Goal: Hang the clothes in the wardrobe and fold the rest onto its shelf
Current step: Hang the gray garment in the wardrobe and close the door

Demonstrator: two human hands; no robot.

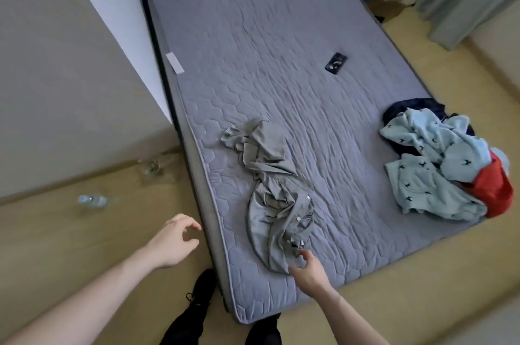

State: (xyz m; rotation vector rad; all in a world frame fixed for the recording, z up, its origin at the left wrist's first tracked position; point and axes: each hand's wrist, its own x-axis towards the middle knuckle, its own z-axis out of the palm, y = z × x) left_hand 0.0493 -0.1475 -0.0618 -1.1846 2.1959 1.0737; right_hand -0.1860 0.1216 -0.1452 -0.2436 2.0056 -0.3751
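Right hand [308, 270] touches the near end of the grey shirt [274, 198] with relaxed fingers, gripping nothing. Left hand [174, 240] hovers loosely curled beside the mattress [253, 49], holding nothing.

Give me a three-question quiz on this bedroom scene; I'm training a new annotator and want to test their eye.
1. True or false: the crumpled grey button-up shirt lies on the floor.
2. Which hand reaches the shirt's near edge? A) left hand B) right hand
3. Fill in: the small dark phone lies on the quilted grey ____.

Key:
1. False; it lies on the quilted grey mattress.
2. B; the right hand is at its near edge, while the left hand hovers over the floor, holding nothing.
3. Mattress.
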